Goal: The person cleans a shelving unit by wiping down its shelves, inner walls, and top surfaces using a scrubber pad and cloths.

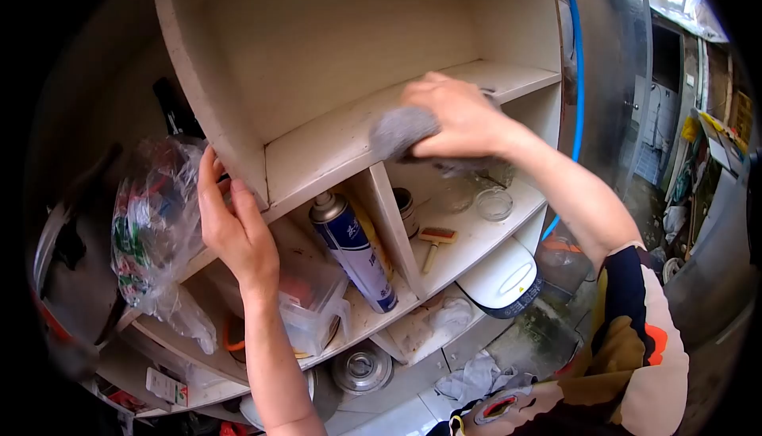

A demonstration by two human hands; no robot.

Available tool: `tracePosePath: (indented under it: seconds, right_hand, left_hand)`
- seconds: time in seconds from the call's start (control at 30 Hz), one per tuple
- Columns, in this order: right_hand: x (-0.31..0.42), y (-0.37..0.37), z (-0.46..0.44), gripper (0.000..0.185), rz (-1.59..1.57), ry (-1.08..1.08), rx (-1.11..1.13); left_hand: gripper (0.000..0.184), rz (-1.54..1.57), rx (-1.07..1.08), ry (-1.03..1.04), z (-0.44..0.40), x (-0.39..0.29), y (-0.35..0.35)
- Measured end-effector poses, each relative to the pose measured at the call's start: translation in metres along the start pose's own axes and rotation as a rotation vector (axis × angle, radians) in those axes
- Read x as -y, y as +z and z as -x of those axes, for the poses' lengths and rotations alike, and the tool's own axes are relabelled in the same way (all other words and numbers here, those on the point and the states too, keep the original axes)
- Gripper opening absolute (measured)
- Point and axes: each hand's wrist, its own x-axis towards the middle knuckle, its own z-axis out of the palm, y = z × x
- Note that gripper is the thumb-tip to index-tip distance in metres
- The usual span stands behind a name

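My right hand (456, 118) is closed around a bunched grey cloth (403, 133) and presses it at the front edge of the upper shelf board (317, 158). Part of the cloth hangs below that edge. At the left, my left hand (238, 225) rests against the front edge of the upright divider (210, 86), its fingers stretched out and apart, holding nothing. Beside it lies a clear plastic bag (155, 229) with red and green contents. Under the board, a blue and white spray can (353, 253) leans in a lower compartment.
A small brush (436, 237), a glass dish (494, 204) and a dark jar (405, 212) occupy the right lower compartment. A clear plastic container (309, 309) is left of the can. Below are a white appliance (500, 277) and a metal lid (362, 368). A blue hose (579, 71) hangs at the right.
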Motion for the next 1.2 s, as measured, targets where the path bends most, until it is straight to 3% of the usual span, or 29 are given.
tracePosePath:
  seconds: [0.17,0.27,0.53,0.77,0.87,0.93,1.07,1.2]
  right_hand:
    - [0.087,0.038,-0.040,0.041,-0.048,-0.263,-0.073]
    - [0.080,0.032,-0.031,0.042,-0.079,-0.233,-0.083]
    - [0.016,0.002,0.010,0.039,0.048,-0.033,-0.126]
    - [0.077,0.028,-0.024,0.042,-0.047,-0.225,-0.085]
    - [0.029,0.013,-0.010,0.045,0.013,-0.141,0.006]
    - [-0.021,0.005,0.011,0.047,0.038,-0.028,-0.054]
    - [-0.136,-0.011,0.067,0.053,0.107,0.060,-0.311]
    - [-0.230,-0.035,0.113,0.046,0.156,0.181,-0.437]
  left_hand:
    - [0.038,-0.011,-0.022,-0.001,0.000,0.010,0.001]
    - [0.037,0.088,-0.009,-0.073,0.001,0.014,0.001]
    - [0.039,0.019,0.000,-0.024,0.001,0.004,0.000]
    - [0.038,0.057,0.011,-0.023,0.000,0.010,-0.001]
    - [0.037,0.025,0.010,-0.087,0.000,0.012,-0.002]
    - [0.036,0.097,0.004,-0.205,0.000,0.010,-0.003]
    - [0.037,0.062,-0.001,-0.191,0.001,0.022,-0.005]
    - [0.037,0.087,-0.031,-0.248,0.000,0.025,-0.004]
